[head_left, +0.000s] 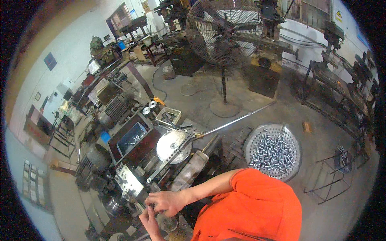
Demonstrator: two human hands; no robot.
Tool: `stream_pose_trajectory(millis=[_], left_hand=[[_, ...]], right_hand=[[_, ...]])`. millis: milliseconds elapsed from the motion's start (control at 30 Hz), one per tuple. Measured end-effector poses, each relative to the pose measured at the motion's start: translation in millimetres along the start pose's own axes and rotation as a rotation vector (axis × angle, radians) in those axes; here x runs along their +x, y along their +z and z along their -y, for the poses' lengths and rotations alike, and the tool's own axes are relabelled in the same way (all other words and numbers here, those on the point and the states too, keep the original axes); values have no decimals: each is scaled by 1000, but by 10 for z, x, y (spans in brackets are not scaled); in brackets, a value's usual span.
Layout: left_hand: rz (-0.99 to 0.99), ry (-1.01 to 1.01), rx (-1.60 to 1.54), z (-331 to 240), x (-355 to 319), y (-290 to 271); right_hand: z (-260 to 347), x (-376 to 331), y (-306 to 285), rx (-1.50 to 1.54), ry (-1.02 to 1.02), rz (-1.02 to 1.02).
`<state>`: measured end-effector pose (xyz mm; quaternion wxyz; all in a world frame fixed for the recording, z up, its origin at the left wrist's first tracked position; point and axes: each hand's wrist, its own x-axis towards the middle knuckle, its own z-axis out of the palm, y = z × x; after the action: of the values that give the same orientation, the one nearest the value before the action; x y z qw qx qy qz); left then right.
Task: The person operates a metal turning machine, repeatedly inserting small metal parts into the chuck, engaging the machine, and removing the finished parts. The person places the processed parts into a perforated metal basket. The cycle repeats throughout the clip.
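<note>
My right hand [164, 202] reaches in from the orange sleeve [257, 201] on the right, with its fingers bent and pressed together. Just below it, my left hand [149, 221] comes up from the lower edge, its fingertips meeting those of the right. Whatever lies between the fingertips is too small and dark to name. Both hands are beside a machine with a pale metal plate [128, 180]. Beyond them stand a round white disc [173, 146] and a long slotted metal bar [171, 157] lying across it.
A perforated round tray [250, 140] heaped with shiny metal cylinders [273, 152] is on the floor at right. A large caged fan [224, 30] stands ahead. A parts box [169, 116] and a dark red-brown bin [116, 146] are on the machine. A wire-frame stand [329, 176] is far right.
</note>
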<state>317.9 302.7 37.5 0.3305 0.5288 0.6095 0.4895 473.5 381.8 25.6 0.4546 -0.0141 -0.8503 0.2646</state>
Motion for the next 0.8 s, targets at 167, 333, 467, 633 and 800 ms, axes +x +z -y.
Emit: stream_pose_trajectory(millis=[167, 333, 467, 633, 800], left_hand=[[94, -27, -71, -107, -22, 39], [215, -67, 1, -98, 4, -15], [136, -184, 9, -1, -17, -209], [221, -111, 158, -114, 0, -312], [181, -156, 366, -77, -259, -893]], right_hand=[[-35, -98, 6, 22, 17, 12], [-158, -92, -59, -72, 43, 236], [-136, 68, -94, -120, -56, 289], [-214, 240, 17, -212, -106, 443], [-306, 457, 18, -273, -18, 567]])
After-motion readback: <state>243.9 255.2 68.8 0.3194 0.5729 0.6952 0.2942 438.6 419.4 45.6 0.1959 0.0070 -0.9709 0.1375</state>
